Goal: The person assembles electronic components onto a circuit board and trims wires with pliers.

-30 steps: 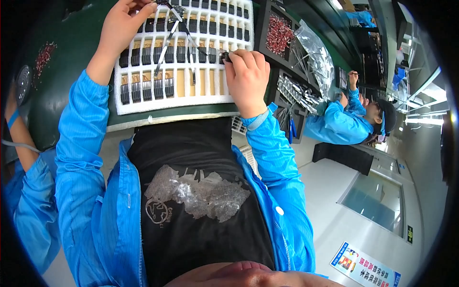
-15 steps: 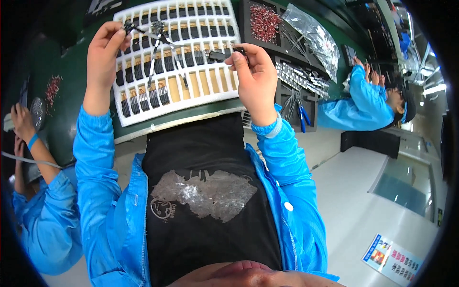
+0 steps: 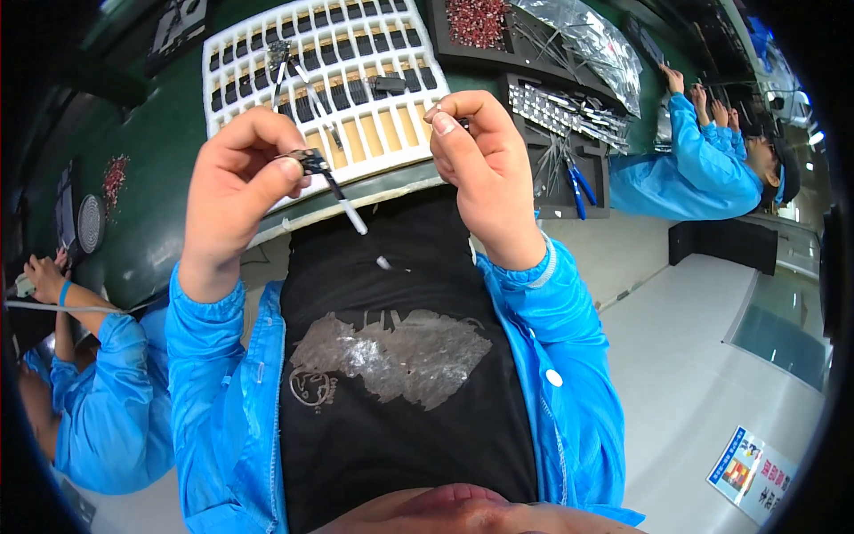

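My left hand [image 3: 245, 182] is closed in a pinch on a small black circuit board [image 3: 311, 162], in front of the tray's near edge. From that board a dark strip with a pale end [image 3: 354, 216] hangs toward my black shirt. My right hand [image 3: 485, 165] is also pinched closed, by the tray's right near corner; what its fingertips hold is too small to make out. Black blocks [image 3: 342, 96] fill rows of the white foam tray [image 3: 427, 147]. One black block [image 3: 388, 84] lies crosswise on them. Another board with long strips [image 3: 280, 55] rests across the tray.
Right of the tray, dark trays hold red small parts [image 3: 478, 25], metal strips [image 3: 560, 116] and blue-handled pliers [image 3: 580, 189]. A clear plastic bag [image 3: 592, 40] overlaps them. Co-workers in blue sleeves [image 3: 116, 392] sit on both sides. A small blurred white piece [image 3: 384, 262] shows before my shirt.
My left hand has come nearer and rightward with the board. My right hand has left the black block, which now lies on the tray. A small white piece now shows before my shirt.
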{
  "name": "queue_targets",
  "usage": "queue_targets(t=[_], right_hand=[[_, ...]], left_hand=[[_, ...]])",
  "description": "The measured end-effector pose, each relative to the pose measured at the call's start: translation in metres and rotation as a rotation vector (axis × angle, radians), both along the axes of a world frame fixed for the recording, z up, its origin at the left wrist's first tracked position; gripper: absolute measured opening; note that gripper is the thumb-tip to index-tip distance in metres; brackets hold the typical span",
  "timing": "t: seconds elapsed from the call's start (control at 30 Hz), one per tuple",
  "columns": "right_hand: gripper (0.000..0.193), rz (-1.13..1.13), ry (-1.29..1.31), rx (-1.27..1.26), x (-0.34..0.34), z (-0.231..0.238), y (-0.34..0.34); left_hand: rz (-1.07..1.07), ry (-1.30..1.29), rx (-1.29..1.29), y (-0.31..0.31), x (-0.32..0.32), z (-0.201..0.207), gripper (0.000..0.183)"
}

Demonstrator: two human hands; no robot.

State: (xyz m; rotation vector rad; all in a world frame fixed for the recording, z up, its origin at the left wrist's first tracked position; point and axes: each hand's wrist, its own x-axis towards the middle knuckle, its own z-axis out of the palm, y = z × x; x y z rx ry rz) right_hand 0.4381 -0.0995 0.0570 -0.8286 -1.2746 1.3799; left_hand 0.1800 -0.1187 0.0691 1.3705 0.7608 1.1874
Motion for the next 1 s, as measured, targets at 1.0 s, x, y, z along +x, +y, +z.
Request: queue_targets(t=[1.0], right_hand=[[0.005, 0.194, -0.486, 0.242, 0.007, 0.026, -0.026]], left_hand=[[0.068, 0.307, -0.088, -0.022, 0.039, 0.005, 0.009]])
